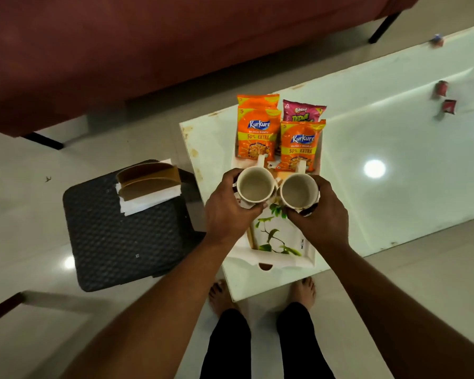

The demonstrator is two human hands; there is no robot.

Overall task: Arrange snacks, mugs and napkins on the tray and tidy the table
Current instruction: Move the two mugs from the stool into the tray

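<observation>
Both forearms reach up from the lower frame, left hand [227,209] wrapped around one mug [255,186] and right hand [322,214] around another mug [299,192], handles turned away, above the tray [282,258] at centre frame behind the snack packets [279,132], napkins [148,199] still off the bench [394,149] at left.

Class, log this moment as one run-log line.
left hand: holds mug | right hand: holds mug | over tray | snacks: on tray

Two empty white mugs [255,187] [298,192] upright side by side over the tray [282,259], snack packets [301,144] behind.
</observation>
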